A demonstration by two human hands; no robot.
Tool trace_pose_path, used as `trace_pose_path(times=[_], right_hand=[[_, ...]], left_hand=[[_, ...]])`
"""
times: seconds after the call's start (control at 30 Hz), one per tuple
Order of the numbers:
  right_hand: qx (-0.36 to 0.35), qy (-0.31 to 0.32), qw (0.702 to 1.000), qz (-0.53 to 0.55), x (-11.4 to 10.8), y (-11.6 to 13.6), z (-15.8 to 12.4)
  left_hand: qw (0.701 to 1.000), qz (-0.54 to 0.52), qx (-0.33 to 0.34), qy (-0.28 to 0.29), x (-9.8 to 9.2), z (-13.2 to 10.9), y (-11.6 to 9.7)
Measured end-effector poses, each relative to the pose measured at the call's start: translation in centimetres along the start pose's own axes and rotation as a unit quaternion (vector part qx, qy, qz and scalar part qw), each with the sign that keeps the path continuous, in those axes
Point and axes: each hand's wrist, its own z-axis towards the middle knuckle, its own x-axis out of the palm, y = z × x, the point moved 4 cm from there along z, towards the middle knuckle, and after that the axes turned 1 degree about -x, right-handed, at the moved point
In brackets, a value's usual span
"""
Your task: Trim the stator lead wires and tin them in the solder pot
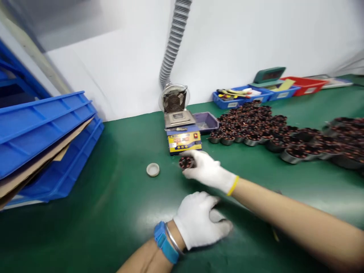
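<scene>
My right hand (206,169), in a white glove with a yellow cuff, is closed around a motor stator (186,162) with dark copper windings, just above the green table in front of the soldering pot (184,140). Lower down, my left hand (199,220), also gloved and with a blue strap at the wrist, hovers over or rests on the tabletop. Its thumb and fingers are apart, and no object shows between them. A small round pale dish (152,170) lies left of the held stator.
Many more stators (253,125) spread across the table's right side. Beside the pot sits a purple tray (207,122), below a grey extraction hose (174,41). Blue bins (229,101) and a red bin (305,85) line the wall. Large blue crates (54,129) stand at left.
</scene>
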Motion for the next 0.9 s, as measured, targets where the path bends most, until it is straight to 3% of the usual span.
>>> trace_pose_path(times=[0.1,0.2,0.3,0.43,0.53,0.67,0.73,0.8,0.83,0.9], right_hand=[[-0.008,0.031,0.999,-0.032,3.5,0.6,-0.1],[-0.035,0.031,0.998,-0.049,3.9,1.1,0.5],[-0.058,-0.042,0.995,-0.076,0.3,-0.3,1.0],[-0.004,-0.197,0.968,-0.155,-7.2,-5.3,2.6],[0.008,-0.201,0.955,-0.216,-10.4,-8.3,4.3],[-0.03,-0.17,0.951,-0.257,-11.3,-9.3,5.1],[-0.053,-0.153,0.953,-0.257,-10.9,-8.9,4.2],[-0.089,-0.107,0.961,-0.24,-9.8,-8.2,2.5],[-0.117,-0.074,0.966,-0.221,-9.0,-7.8,1.3],[-0.185,-0.018,0.969,-0.161,-7.2,-6.6,-1.5]], left_hand=[[0.998,0.043,0.029,0.022,0.3,-0.2,-0.6],[0.998,0.05,0.026,0.021,0.0,-0.3,-0.6],[0.999,0.034,0.036,0.006,-0.1,-0.3,-0.3],[0.999,0.025,0.023,-0.023,0.2,-0.1,0.5],[0.999,0.012,0.014,-0.046,0.1,-0.1,0.9],[0.992,-0.08,-0.003,-0.095,-0.5,-0.1,0.9],[0.965,-0.207,-0.048,-0.156,-1.1,0.0,1.4],[0.895,-0.391,-0.113,-0.181,-1.1,0.1,2.3],[0.85,-0.485,-0.139,-0.154,-0.8,0.2,2.5],[0.764,-0.626,-0.154,-0.04,0.3,0.5,2.4]])
